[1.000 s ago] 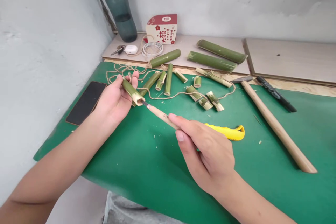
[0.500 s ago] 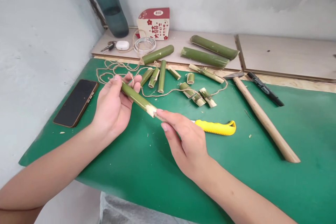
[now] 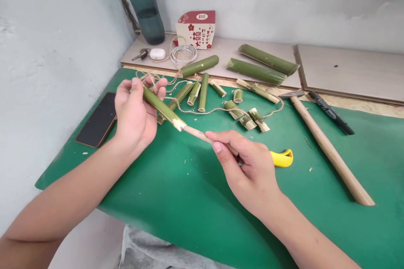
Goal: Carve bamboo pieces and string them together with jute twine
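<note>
My left hand point(image 3: 138, 111) is closed around a green bamboo tube point(image 3: 162, 108), whose pale, frayed end points down toward the right. In my right hand point(image 3: 248, 164) is a slim wooden stick point(image 3: 198, 133), pinched between thumb and forefinger. The stick's far tip meets the tube's pale end and lines up with it; whether part of it is inside cannot be seen. Behind my right hand lies a yellow-handled tool point(image 3: 283, 158), mostly hidden. Thin twine point(image 3: 205, 112) runs across the green mat behind the tube, among several cut bamboo pieces point(image 3: 203, 92).
A phone point(image 3: 97, 121) lies left of my left hand. At right are a wooden-handled hammer point(image 3: 331, 151) and a black marker point(image 3: 330, 112). Along the back stand a water bottle point(image 3: 145, 8) and a red-and-white box point(image 3: 196, 31), with a tape roll point(image 3: 183, 54) and larger bamboo pieces point(image 3: 256, 71).
My right hand has moved right, away from the tube's end, so more of the wooden stick shows. The yellow handle is now more covered. The whole view has shifted slightly.
</note>
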The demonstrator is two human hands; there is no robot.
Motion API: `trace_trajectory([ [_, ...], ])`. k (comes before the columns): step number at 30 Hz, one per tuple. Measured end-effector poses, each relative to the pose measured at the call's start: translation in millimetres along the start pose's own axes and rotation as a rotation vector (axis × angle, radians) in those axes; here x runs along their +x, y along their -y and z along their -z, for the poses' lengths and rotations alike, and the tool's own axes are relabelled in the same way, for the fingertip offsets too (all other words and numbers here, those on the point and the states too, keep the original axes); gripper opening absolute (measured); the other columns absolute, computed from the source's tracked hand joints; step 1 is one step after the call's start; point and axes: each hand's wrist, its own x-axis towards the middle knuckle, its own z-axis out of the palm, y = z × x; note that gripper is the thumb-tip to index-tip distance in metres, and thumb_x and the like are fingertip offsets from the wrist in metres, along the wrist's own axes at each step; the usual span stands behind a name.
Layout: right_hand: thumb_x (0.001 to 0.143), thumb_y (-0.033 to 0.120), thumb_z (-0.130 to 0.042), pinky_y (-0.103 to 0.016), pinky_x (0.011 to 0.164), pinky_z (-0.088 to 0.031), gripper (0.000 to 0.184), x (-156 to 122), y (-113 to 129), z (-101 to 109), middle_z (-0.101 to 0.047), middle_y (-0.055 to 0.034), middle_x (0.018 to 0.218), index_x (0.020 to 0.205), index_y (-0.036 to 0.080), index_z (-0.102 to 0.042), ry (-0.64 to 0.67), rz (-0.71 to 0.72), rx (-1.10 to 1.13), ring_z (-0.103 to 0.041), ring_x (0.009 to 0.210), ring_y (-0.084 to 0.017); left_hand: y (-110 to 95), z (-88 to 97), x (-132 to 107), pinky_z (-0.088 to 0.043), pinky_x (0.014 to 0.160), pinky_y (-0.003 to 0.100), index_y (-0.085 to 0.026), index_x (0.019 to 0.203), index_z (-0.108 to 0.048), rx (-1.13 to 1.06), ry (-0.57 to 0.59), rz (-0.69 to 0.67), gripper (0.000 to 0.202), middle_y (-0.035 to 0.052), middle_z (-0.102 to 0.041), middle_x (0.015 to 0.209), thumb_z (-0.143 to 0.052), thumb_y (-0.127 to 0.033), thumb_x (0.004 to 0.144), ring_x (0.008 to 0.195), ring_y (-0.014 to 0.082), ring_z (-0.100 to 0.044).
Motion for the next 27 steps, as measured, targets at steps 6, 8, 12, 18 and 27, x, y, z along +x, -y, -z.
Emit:
trace_trajectory([
  [6,0.102,0.013,-0.058,-0.023,0.047,-0.042,0.021,0.7,-2.0,1.2,-0.067,0.0038,0.068,0.114,0.018,-0.075,-0.054,0.009,-0.031,-0.047,0.047,-0.008,3.8,3.5,17.9,-0.065,0.083,0.02,-0.023,0.09,-0.057,-0.1,-0.04,0.13,0.024,-0.0014,-0.071,0.073,-0.046,-0.021,0.11,0.09,0.0137,-0.081],
  [8,0.102,0.012,-0.058,-0.023,0.053,-0.05,0.022,0.0,-1.5,1.4,-0.077,0.0004,0.081,0.117,0.018,-0.074,-0.076,0.05,-0.037,-0.058,0.053,-0.009,4.9,3.8,20.0,-0.066,0.08,0.02,-0.021,0.092,-0.059,-0.103,-0.08,0.179,0.021,0.0002,-0.073,0.075,-0.047,-0.019,0.109,0.084,0.0138,-0.08],
  [12,0.099,0.006,-0.059,-0.025,0.065,-0.059,0.029,-2.9,2.0,0.3,-0.083,-0.0052,0.105,0.122,0.019,-0.071,-0.113,0.206,-0.075,-0.072,0.071,-0.012,3.4,4.0,21.5,-0.066,0.076,0.019,-0.019,0.101,-0.061,-0.102,-0.113,0.282,0.018,0.0049,-0.078,0.088,-0.046,-0.021,0.11,0.079,0.0121,-0.079],
  [18,0.098,0.004,-0.059,-0.027,0.061,-0.059,0.036,-3.9,10.6,0.3,-0.082,-0.003,0.095,0.128,0.022,-0.067,-0.16,0.307,-0.144,-0.073,0.069,-0.014,-3.2,2.4,20.2,-0.065,0.075,0.016,-0.016,0.117,-0.059,-0.108,-0.119,0.375,0.019,0.0064,-0.078,0.091,-0.043,-0.025,0.112,0.077,0.0101,-0.078],
  [27,0.1,0.006,-0.058,-0.029,0.056,-0.05,0.029,-5.4,18.6,1.5,-0.074,-0.0012,0.079,0.128,0.014,-0.063,-0.125,0.349,-0.251,-0.058,0.06,-0.013,-6.7,-5.5,7.8,-0.065,0.076,0.014,-0.014,0.11,-0.057,-0.07,-0.077,0.413,0.023,0.0046,-0.076,0.088,-0.038,-0.026,0.113,0.077,0.0074,-0.076],
])
